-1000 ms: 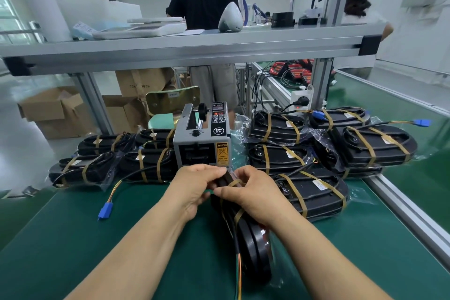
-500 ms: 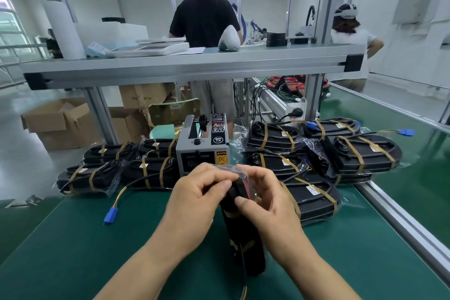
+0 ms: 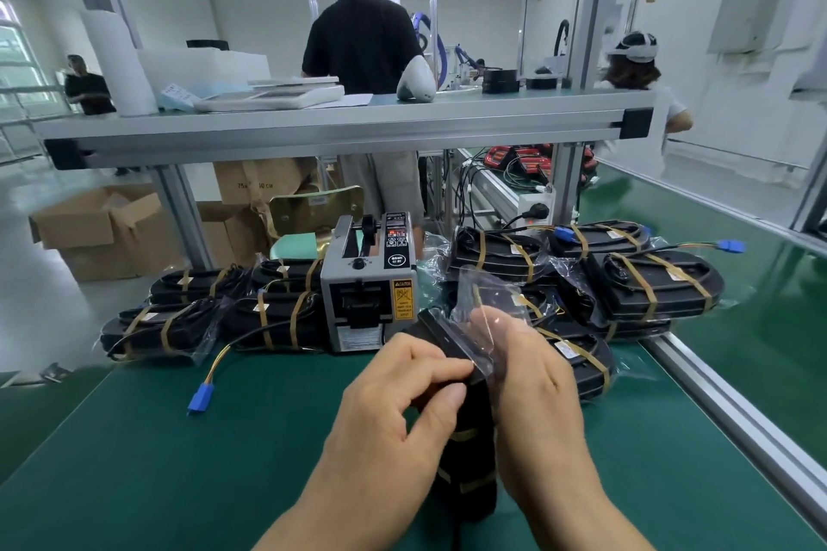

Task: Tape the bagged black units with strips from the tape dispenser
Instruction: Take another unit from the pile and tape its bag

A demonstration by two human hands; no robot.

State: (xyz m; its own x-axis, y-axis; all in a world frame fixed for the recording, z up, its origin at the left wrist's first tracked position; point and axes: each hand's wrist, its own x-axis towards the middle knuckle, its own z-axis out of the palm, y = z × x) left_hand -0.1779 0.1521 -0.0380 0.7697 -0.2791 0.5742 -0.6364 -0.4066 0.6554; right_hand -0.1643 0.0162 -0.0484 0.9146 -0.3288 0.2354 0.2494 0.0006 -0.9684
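Here the open room lies on the green mat (image 3: 179, 461), smooth and matte, which runs bare on the left toward the near edge and is closed on the right by a ribbed aluminium rail (image 3: 716, 407) slanting away. Upright in the middle, just in front of the grey, boxy tape dispenser (image 3: 369, 286), stands one long black unit (image 3: 470, 461) banded with tan tape. The left hand (image 3: 394, 398) pinches its top edge, and the film there, between thumb and forefinger. The right hand (image 3: 537, 394) curls round the unit's right side, fingers behind the clear, glossy bag (image 3: 488, 304), whose loose mouth rises crinkled above the unit. Taped units flank the dispenser: a left stack (image 3: 201, 318), trailing a wire to a blue connector (image 3: 200, 398), and a right stack (image 3: 626, 282) touching the rail. A metal shelf (image 3: 340, 130) spans overhead.
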